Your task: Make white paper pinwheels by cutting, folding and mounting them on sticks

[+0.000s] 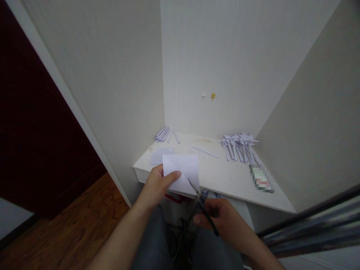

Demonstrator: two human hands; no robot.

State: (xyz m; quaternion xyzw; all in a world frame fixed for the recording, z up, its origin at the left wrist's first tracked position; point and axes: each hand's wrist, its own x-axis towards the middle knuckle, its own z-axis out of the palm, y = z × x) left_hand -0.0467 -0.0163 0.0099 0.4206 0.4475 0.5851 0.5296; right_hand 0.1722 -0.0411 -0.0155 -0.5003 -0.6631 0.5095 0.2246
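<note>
Over the shelf's [225, 177] front edge, the left hand [159, 183] clamps the paper [188, 165], thumb on top; apart from it, the right hand [222, 216] grips the scissors [207, 216]. Their long axis slants, blades pointing up and left over the paper's lower right. The handles are partly hidden; the spread of the blades is unclear.

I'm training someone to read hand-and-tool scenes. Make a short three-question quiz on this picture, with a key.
1. Which hand holds the scissors?
2. True or false: the left hand is empty.
3. What colour is the fixture on the back wall beside the small white one? A red, B yellow, C blue.

Key:
1. The right hand.
2. False; it holds a white sheet of paper.
3. B.
</note>
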